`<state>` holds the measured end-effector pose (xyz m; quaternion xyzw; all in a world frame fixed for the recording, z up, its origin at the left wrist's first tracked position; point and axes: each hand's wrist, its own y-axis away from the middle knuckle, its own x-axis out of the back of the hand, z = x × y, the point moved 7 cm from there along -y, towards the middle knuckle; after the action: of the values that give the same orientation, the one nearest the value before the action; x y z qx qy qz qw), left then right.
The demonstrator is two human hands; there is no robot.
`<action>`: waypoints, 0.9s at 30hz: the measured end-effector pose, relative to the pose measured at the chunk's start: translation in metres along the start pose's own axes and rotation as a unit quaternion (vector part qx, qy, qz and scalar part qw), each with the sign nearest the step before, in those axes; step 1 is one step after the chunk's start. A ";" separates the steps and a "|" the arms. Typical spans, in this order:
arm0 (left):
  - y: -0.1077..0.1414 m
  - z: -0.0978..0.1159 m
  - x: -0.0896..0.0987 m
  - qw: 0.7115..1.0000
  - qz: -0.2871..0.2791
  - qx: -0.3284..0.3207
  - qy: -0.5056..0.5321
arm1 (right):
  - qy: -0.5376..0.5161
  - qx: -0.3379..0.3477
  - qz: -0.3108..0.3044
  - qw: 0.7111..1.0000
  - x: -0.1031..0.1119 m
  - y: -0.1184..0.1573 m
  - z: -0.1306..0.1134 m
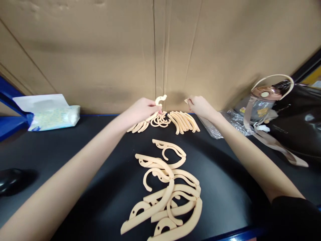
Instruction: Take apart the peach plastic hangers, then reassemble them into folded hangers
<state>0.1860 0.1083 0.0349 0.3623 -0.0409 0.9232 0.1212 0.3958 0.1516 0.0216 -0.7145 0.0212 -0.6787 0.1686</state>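
My left hand pinches a beige plastic folding-hanger arm; its curved, notched end sticks up past my fingertips. My right hand is closed, with a small beige tip showing at the fingers; the rest is hidden, so its kind is unclear. Under my left hand lie several loose hanger arms beside a heap of hanger hooks. A row of curved hanger arms sits below my right hand. Nearer to me, several folded hangers with hooks overlap on the black table.
A cardboard wall rises behind the table. On the left are a wipes-like soft pack with white paper and a black mouse-like object. Clear plastic wrap, a strapped bottle and a black bag stand right.
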 end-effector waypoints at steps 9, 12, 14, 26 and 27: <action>-0.018 -0.058 0.059 0.990 0.017 0.118 -0.076 | -0.073 0.001 -0.025 0.997 -0.025 -0.001 -0.007; -0.022 -0.073 0.057 0.986 -0.008 0.143 -0.081 | -0.075 0.022 -0.012 0.997 -0.019 0.002 -0.025; -0.024 -0.079 0.055 0.984 -0.021 0.149 -0.091 | -0.065 0.033 -0.006 0.997 -0.017 0.006 -0.038; -0.040 -0.101 0.053 0.985 0.000 0.103 -0.141 | 0.025 0.035 -0.039 0.998 -0.040 0.018 -0.068; -0.041 -0.100 0.055 0.988 0.014 0.091 -0.126 | 0.029 0.030 -0.039 0.998 -0.040 0.017 -0.068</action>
<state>0.0916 0.1745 -0.0022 0.4849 0.0228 0.8716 0.0687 0.3300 0.1314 -0.0197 -0.6891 -0.0222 -0.7058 0.1627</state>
